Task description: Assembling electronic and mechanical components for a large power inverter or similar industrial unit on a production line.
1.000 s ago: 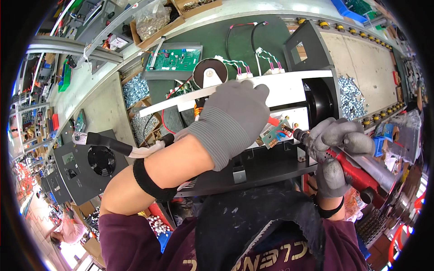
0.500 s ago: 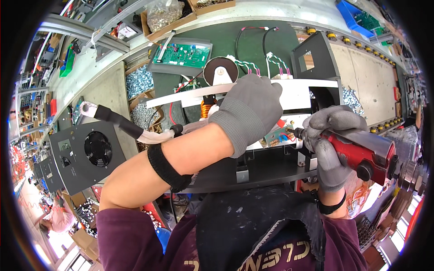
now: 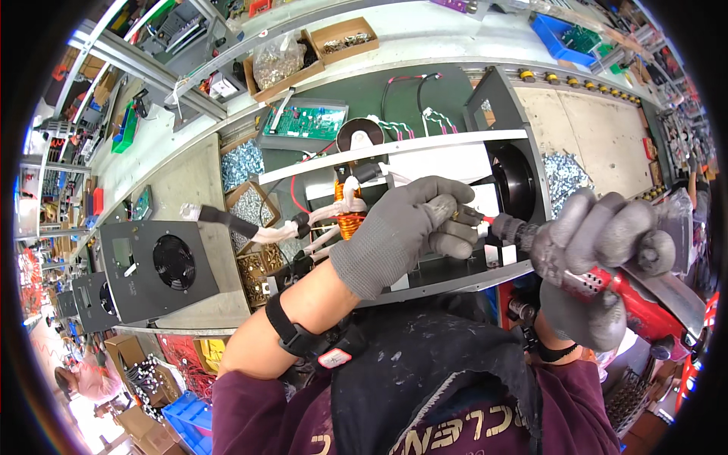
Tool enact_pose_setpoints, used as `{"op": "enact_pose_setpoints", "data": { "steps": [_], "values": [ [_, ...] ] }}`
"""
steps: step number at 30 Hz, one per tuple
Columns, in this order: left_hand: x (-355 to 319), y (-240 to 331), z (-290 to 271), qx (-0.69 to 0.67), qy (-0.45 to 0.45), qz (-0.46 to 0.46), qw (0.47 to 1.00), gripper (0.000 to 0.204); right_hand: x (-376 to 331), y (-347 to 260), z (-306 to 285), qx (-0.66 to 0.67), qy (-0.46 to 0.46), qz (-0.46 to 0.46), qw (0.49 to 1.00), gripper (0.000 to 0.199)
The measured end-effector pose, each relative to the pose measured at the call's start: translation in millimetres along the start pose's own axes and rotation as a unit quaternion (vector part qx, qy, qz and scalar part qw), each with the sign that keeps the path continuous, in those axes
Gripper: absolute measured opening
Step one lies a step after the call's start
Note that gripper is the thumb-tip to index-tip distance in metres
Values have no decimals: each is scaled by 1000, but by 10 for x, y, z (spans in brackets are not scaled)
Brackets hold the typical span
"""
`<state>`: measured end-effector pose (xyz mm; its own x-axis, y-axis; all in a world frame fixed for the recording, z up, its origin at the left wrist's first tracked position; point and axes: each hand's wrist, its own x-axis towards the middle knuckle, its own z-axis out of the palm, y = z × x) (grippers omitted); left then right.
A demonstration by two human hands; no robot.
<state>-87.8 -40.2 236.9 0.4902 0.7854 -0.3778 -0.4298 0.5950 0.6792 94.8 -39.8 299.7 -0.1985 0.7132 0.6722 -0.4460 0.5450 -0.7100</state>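
Note:
My right hand (image 3: 595, 239), in a grey glove, grips a red power screwdriver (image 3: 648, 307) whose chuck and bit point left. My left hand (image 3: 406, 235), also gloved, has its fingertips pinched together at the bit's tip. Whatever small thing is between those fingers is too hidden to name. Both hands are above an open black metal chassis (image 3: 522, 271) with a white rail (image 3: 455, 142) along its far side. Inside it sit an orange-wound coil (image 3: 346, 199) and, at the right end, a black fan (image 3: 513, 182). A thick white cable (image 3: 267, 233) with a lug hangs out at the left.
Beyond the chassis lie a green circuit board (image 3: 311, 123) on a grey plate and a round coil (image 3: 359, 136). Screws fill cardboard boxes (image 3: 346, 38) at the back and lie heaped (image 3: 565, 178) at right. A black fan panel (image 3: 155, 265) stands at left.
My left hand has come back from over the white rail to the bit's tip, its fingers now pinched. The screwdriver in my right hand has drawn back toward me. The whole view has shifted.

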Motion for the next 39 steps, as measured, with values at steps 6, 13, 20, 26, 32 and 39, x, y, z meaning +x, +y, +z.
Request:
{"op": "enact_pose_setpoints", "data": {
  "steps": [6,13,20,26,32,39],
  "values": [
    [-170,-247,9,-31,-13,41,999,36,-39,-92,105,-22,-34,-62,997,33],
    [-298,-369,122,-27,-17,73,997,38,-82,-166,208,-2,-25,-63,998,32],
    [-352,-339,288,101,97,107,984,34,-50,-167,166,7,-68,-65,995,32],
    [-318,-304,238,139,67,121,981,38,12,-111,120,4,-99,-76,992,30],
    [-188,-29,363,225,72,27,971,54,44,-122,-39,15,-83,-68,994,34],
    [404,390,-411,890,176,307,287,56,31,-108,-341,37,-48,-49,997,39]
  ]
}}
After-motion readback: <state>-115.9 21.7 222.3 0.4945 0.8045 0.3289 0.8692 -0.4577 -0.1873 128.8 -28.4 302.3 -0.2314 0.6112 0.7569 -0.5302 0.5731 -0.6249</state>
